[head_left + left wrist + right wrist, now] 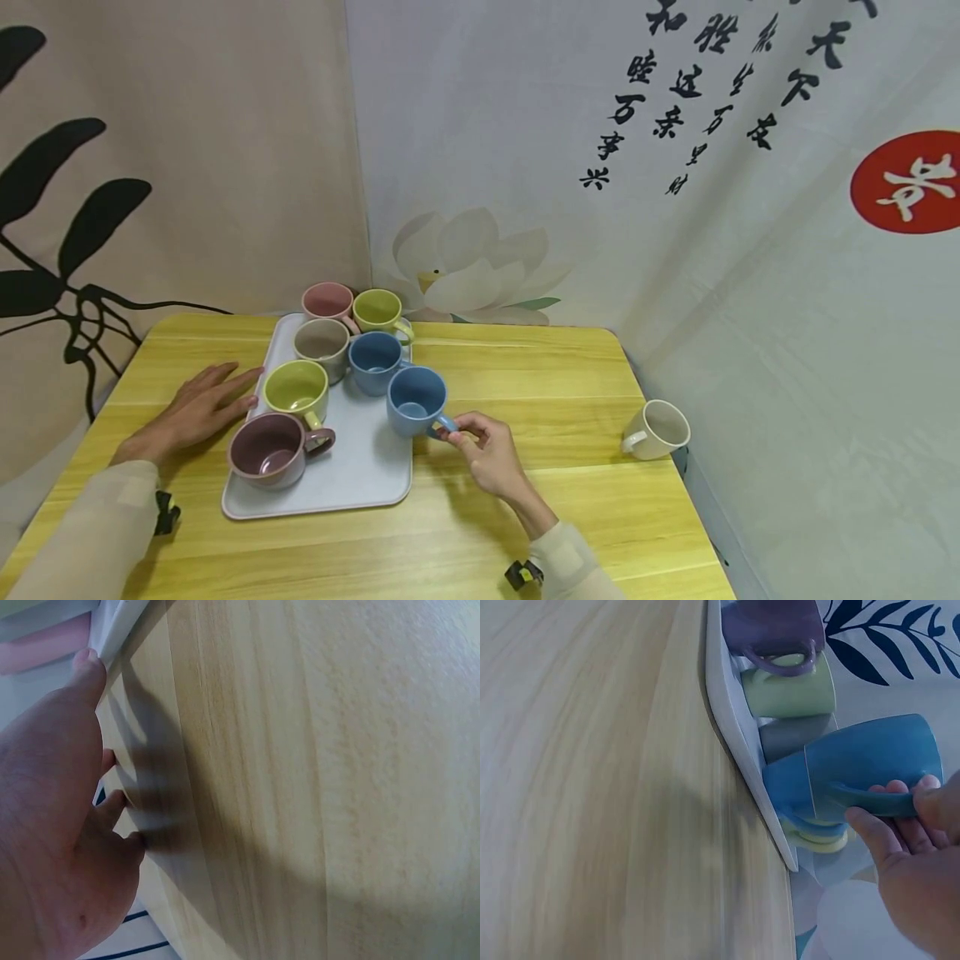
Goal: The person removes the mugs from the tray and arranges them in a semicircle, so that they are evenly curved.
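Observation:
By its handle, my right hand (486, 457) pinches a blue mug (417, 398) upright over the right side of the white tray (360, 492). In the right wrist view, thumb and fingers close on that mug's handle (874, 801). A second blue mug (372, 360) stands just behind it on the tray. My left hand (198, 414) lies with fingers spread at the tray's left edge, holding nothing. Nearest to it are a yellow-green mug (288, 390) and a purple mug (262, 454). Farther back on the tray are grey (318, 343), pink (324, 300) and yellow-green mugs (375, 307).
A cream mug (656, 432) stands alone near the right edge of the wooden table (555, 400). Behind the table hangs a printed cloth (495, 125) with a flower and writing.

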`<state>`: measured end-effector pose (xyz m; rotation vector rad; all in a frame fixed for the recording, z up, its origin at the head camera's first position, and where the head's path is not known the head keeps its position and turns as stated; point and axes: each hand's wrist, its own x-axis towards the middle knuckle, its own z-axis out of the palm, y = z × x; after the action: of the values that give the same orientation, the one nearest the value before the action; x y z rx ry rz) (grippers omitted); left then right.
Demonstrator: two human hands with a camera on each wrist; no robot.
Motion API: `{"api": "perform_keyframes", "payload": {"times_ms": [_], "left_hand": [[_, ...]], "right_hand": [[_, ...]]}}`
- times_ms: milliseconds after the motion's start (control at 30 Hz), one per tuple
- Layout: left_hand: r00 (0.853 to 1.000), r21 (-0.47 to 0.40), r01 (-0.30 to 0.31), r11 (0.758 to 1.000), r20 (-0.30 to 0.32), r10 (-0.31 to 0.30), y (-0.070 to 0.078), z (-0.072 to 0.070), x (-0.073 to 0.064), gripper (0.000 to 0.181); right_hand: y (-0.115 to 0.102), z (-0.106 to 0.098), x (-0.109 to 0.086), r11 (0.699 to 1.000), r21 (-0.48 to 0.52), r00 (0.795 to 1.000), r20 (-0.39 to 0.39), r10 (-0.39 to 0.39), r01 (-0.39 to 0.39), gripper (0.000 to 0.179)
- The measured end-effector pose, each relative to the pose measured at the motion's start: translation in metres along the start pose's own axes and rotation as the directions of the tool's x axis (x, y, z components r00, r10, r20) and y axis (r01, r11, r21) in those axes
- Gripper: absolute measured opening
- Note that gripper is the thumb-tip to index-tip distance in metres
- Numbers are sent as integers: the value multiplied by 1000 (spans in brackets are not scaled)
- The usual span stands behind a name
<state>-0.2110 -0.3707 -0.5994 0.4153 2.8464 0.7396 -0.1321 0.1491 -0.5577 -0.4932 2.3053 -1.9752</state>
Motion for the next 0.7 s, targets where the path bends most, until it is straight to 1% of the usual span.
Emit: {"api": "perform_keyframes", "payload": {"times_ms": [267,467,600,700], "left_hand": [[1000,6,-14,1000,-9,14,0,0,0,69],[1000,2,-14,1000,-7,14,-2,1,0,69],[1000,-3,-21,1000,-13,21,-2,1,0,68],[999,-3,-29,1000,-19,29,-1,0,-1,68]], "right_hand": [[1,-17,-5,1000,-23,998,-60,-18,17,13],[1,-27,-6,1000,-8,994,-109,1,-2,16],[1,-32,-6,1000,-8,988,-152,3,-4,15],[2,-35,-4,1000,-22,980,-197,3,-8,12]]}}
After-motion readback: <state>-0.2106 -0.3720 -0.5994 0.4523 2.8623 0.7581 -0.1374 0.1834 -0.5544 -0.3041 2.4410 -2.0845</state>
